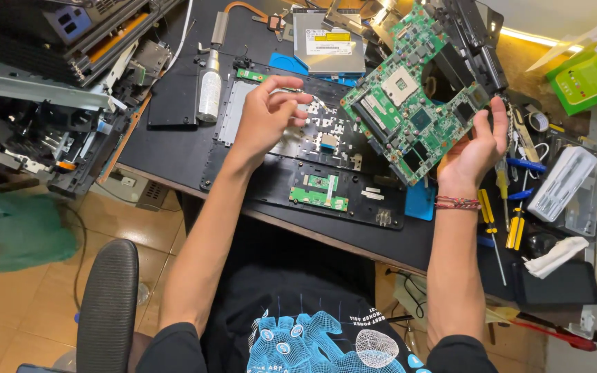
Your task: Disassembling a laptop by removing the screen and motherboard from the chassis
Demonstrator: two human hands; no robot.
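Observation:
My right hand (477, 144) grips the lower right edge of a green laptop motherboard (412, 97) and holds it tilted above the desk. A black fan and heatsink part (468, 41) hangs at its upper right. My left hand (271, 110) hovers over the open black laptop base (298, 159) with fingers loosely curled and apart, holding nothing that I can see. A small green daughter board (320, 190) sits in the base near its front edge.
A silver optical drive (327, 41) lies at the back of the desk. Screwdrivers with yellow and blue handles (513, 200) lie at the right beside a clear plastic case (564, 183). Stripped laptop chassis parts (50, 90) pile at the left. A chair back (108, 304) stands lower left.

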